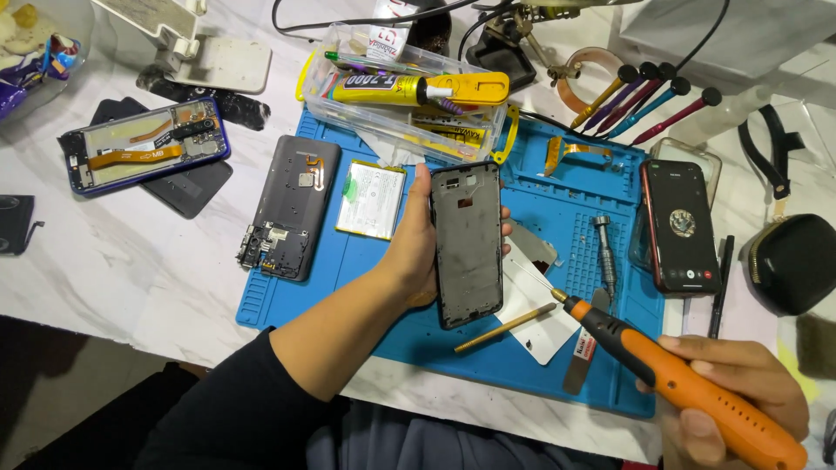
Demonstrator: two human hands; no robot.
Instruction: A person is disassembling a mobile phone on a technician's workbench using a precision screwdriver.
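The left hand is gripping a black phone frame upright above the blue mat. The right hand is clenching an orange rotary tool, its tip just beside the frame. A gold stick and white card are lying between them. A yellow glue tube is resting on a clear box behind.

Black phone frame held upright over the mat; orange rotary tool tilted beside it.

Orange rotary tool rear: cut off
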